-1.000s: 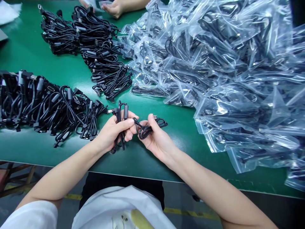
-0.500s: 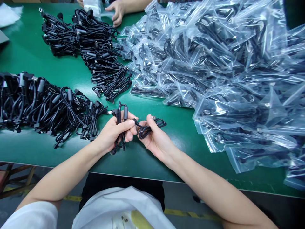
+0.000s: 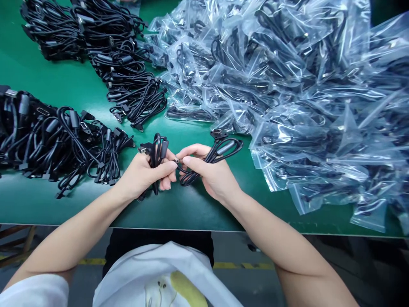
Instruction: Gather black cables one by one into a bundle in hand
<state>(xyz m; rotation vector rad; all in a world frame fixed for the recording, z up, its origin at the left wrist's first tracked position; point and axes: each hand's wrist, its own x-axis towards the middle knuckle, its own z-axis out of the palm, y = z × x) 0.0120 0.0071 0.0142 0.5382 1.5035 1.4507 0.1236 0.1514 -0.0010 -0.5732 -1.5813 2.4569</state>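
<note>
My left hand (image 3: 143, 172) is closed around a folded black cable bundle (image 3: 157, 150) whose loops and connectors stick up above my fingers. Just to its right, my right hand (image 3: 209, 170) grips a second black cable (image 3: 220, 148), coiled, with a square connector at its top end. Both hands hover together over the green table (image 3: 191, 204) near its front edge, their fingertips almost touching.
A heap of loose black cables (image 3: 47, 136) lies to the left, and another pile of cables (image 3: 108, 55) sits farther back. A large mound of clear bags (image 3: 303, 94) holding cables fills the right side and reaches the table's front right edge.
My right hand has turned over and lifted its cable, so the loop now stands up to the right. The view has shifted down, and the other person's hands at the top are out of sight.
</note>
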